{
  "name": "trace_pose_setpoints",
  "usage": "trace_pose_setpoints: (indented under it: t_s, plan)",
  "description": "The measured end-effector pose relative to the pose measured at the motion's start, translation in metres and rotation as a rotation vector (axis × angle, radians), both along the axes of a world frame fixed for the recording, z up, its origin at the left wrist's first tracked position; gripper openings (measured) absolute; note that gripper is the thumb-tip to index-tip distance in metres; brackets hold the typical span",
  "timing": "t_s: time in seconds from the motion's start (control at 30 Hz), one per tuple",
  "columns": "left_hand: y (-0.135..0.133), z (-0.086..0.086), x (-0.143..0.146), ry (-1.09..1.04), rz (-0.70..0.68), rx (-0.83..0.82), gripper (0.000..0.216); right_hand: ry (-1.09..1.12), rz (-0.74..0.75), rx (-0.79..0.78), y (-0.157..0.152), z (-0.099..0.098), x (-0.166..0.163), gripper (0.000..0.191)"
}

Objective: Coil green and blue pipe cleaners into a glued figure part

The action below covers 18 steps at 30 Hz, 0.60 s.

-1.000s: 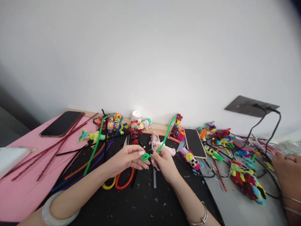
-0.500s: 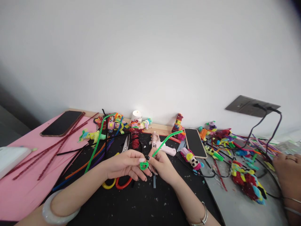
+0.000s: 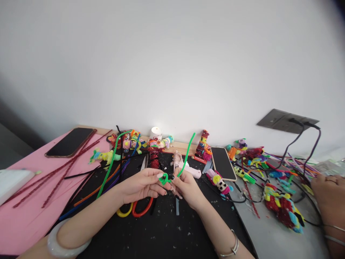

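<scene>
A bright green pipe cleaner (image 3: 187, 154) is coiled into small loops at one end, and its straight tail rises up to the right. My left hand (image 3: 142, 185) pinches the coiled end between thumb and forefinger, the other fingers loosely curled below. Close beside it, my right hand (image 3: 185, 187) grips the same pipe cleaner where the tail leaves the loops. Behind my hands lie a pale pink glue gun (image 3: 191, 171) and a dark red glittery pipe-cleaner figure (image 3: 154, 158). Scissors with red and yellow handles (image 3: 142, 212) lie partly hidden under my left hand.
Phones lie on the left (image 3: 70, 142) and right (image 3: 224, 163). Red pipe cleaners (image 3: 61, 174) cross pink paper (image 3: 24, 223). Several colourful figures (image 3: 283, 208) and black cables cover the right side, near another person's hand (image 3: 329, 194). A wall socket (image 3: 285, 120) holds two plugs.
The green pipe cleaner's tail has swung from leaning right to standing more upright. Its coiled end has risen slightly and shows more of its loops between my fingers.
</scene>
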State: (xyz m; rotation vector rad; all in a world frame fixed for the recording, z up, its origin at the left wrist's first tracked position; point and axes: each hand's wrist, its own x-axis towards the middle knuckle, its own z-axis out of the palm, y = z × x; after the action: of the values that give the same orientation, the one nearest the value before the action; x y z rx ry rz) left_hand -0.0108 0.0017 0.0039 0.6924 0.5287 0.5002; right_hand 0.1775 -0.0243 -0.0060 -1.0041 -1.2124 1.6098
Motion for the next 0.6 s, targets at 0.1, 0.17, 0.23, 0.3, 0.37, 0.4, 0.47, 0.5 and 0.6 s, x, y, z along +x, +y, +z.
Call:
trace_pose_setpoints:
  t_s: [0.1,0.17,0.23,0.3,0.37,0.4,0.47,0.5,0.6]
  plan:
    - [-0.0002,-0.0006,-0.0002,0.003,0.010,-0.009,0.023,0.010,-0.008,0.001,0.0001,-0.0001,0.0001,0.030]
    - [-0.0003,-0.0012,-0.0002,0.007,0.016,-0.009,0.023,0.014,-0.019,-0.008,0.0000,0.0001,0.0000,0.031]
    - [-0.0003,-0.0016,0.0002,0.010,0.030,-0.010,0.024,0.016,-0.037,-0.014,-0.0001,0.0005,-0.0004,0.032]
    - [-0.0001,-0.0015,0.0009,0.010,0.044,-0.011,0.024,0.020,-0.060,-0.012,-0.0003,0.0011,-0.0008,0.032]
    - [0.0001,-0.0011,0.0016,0.010,0.053,-0.009,0.024,0.036,-0.082,-0.011,-0.0006,0.0016,-0.0014,0.032]
    - [0.0002,-0.0010,0.0019,0.010,0.058,-0.007,0.024,0.046,-0.091,-0.012,-0.0007,0.0018,-0.0016,0.032]
    - [0.0000,-0.0010,0.0023,0.008,0.073,-0.004,0.023,0.061,-0.103,-0.014,-0.0009,0.0021,-0.0020,0.032]
    - [-0.0001,-0.0013,0.0024,0.008,0.081,-0.005,0.023,0.066,-0.108,-0.010,-0.0010,0.0023,-0.0021,0.031]
    - [-0.0006,-0.0023,0.0028,0.006,0.102,-0.011,0.022,0.082,-0.120,0.016,-0.0012,0.0028,-0.0023,0.030]
